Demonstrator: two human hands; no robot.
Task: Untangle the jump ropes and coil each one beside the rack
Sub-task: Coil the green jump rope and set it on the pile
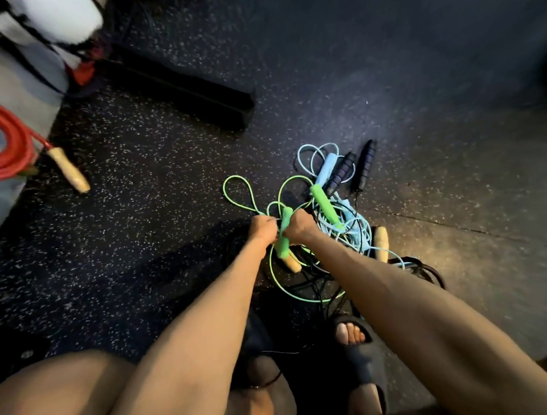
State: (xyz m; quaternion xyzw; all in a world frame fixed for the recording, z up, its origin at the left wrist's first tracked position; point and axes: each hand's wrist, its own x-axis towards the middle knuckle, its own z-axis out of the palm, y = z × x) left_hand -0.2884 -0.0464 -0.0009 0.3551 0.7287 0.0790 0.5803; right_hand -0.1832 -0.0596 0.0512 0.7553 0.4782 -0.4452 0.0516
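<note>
A speckled rubber floor [140, 197] carries the tangled jump ropes [348, 218] near its middle and a coiled red rope [17, 146] at its left edge. The left hand [262, 228] and right hand [299, 226] both clench the green jump rope [282, 245] just left of the tangle.

Speckled floor [141, 213]; perhaps a bag [19, 83]

Both of my bare forearms reach forward and down, converging at the wrists. My left hand [262, 229] and right hand [299, 226] sit just beside each other, backs up, fingers curled tight on the green jump rope [282, 242] running between them.
</note>
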